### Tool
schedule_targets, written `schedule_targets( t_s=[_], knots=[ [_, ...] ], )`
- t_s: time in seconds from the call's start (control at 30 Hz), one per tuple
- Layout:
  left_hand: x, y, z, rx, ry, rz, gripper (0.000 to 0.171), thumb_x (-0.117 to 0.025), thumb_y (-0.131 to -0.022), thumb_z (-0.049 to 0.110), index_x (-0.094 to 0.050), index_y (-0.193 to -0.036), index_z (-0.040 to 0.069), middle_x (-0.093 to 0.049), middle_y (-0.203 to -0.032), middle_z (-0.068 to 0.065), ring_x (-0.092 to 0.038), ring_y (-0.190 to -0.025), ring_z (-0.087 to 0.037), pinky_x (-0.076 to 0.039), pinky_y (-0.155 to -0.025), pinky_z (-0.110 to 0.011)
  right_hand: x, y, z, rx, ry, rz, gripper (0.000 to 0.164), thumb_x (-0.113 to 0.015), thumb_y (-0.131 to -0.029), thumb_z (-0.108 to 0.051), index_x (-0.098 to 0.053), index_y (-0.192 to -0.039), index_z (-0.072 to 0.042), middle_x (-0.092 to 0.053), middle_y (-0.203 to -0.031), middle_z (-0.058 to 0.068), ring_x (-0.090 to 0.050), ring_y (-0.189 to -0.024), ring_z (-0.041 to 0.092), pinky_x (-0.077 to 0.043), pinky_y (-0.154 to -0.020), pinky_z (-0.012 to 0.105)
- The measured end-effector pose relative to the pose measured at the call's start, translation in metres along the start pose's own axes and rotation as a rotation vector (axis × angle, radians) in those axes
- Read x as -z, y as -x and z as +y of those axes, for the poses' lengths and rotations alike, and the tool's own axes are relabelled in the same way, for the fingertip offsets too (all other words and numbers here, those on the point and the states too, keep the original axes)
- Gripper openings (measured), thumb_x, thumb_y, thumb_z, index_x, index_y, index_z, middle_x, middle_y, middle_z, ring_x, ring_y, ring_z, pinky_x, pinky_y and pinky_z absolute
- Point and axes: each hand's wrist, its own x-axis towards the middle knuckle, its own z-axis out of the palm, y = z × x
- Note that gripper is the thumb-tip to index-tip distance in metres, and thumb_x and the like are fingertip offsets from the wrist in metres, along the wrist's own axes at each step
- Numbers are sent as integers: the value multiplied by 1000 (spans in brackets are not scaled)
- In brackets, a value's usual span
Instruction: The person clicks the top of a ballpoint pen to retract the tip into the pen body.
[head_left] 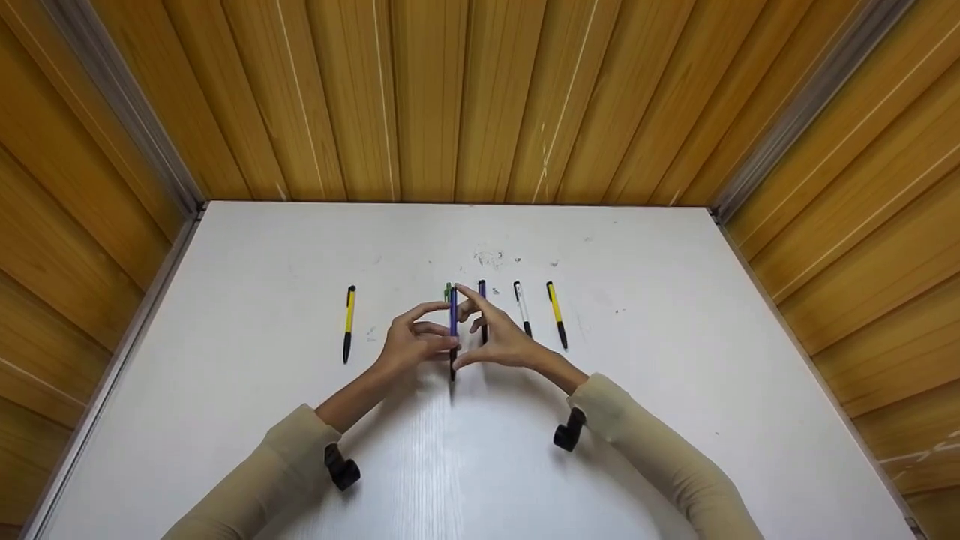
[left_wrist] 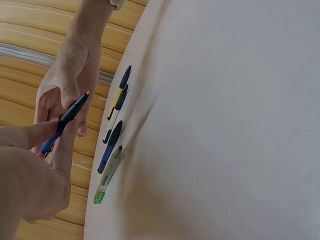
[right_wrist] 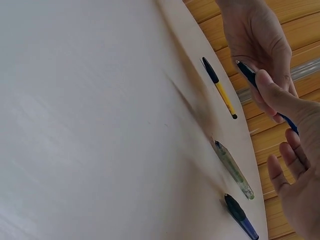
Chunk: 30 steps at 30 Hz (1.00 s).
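Observation:
A blue pen [head_left: 453, 319] with a black grip is held upright-looking between both hands in the head view, its tip toward the person. My left hand [head_left: 411, 341] pinches its barrel between thumb and fingers. On its other side, my right hand [head_left: 506, 337] has its index finger at the pen's far end and its thumb near the black grip. In the right wrist view that thumb [right_wrist: 267, 87] lies over the pen's grip. Beyond the hands lie a green pen [head_left: 448, 289], partly hidden, and another blue pen [head_left: 482, 286], crossed by right-hand fingers.
On the white table [head_left: 300, 255], a yellow pen [head_left: 349, 319] lies to the left. A white pen [head_left: 523, 307] and a second yellow pen [head_left: 556, 311] lie to the right. Wood-patterned walls [head_left: 420, 97] stand behind and at both sides.

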Motion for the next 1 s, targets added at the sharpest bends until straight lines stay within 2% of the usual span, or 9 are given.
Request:
schedule_targets(
  t_s=[0.23,0.3,0.47,0.57,0.83,1.0],
  knots=[
    [-1,1,1,11,-3,20,63,-75,-82,-12,-57,-141,3,-75,-86,-6,-76,-78,-18,-67,-80,-47,-2,0,-2,20,46,29,115,-94,-64,2,-25,-154,14,-61,-115,31,-56,-110,49,-55,-87,61],
    [-2,0,1,13,-6,25,62,-75,-82,-12,-58,-140,2,-75,-86,-7,-76,-78,-18,-67,-80,-46,-3,-1,10,29,56,35,117,-95,-63,-1,-25,-155,11,-62,-115,29,-57,-109,46,-56,-86,59],
    [-1,-1,2,15,-14,31,61,-75,-81,-13,-59,-138,2,-75,-85,-7,-76,-77,-18,-67,-79,-47,-5,-4,37,41,67,40,120,-98,-62,-11,-27,-157,5,-63,-112,21,-59,-108,41,-58,-84,44],
    [0,-1,3,18,-13,36,61,-76,-81,-12,-59,-138,3,-75,-86,-9,-76,-77,-19,-67,-79,-46,-5,-5,34,50,68,36,119,-98,-63,-12,-27,-156,7,-63,-110,20,-59,-107,42,-59,-84,37],
    [0,-2,7,2,-14,44,60,-76,-81,-14,-60,-137,1,-75,-86,-10,-77,-76,-18,-68,-74,-41,-3,-6,31,66,64,36,115,-96,-66,-13,-28,-155,8,-64,-110,19,-59,-106,44,-59,-82,38],
    [-1,-2,8,-8,11,31,62,-75,-81,-14,-57,-139,0,-74,-84,-5,-77,-77,-17,-67,-77,-42,-1,-7,30,38,50,21,117,-96,-67,-12,-25,-159,2,-63,-115,17,-60,-108,34,-60,-85,41]
  ],
)
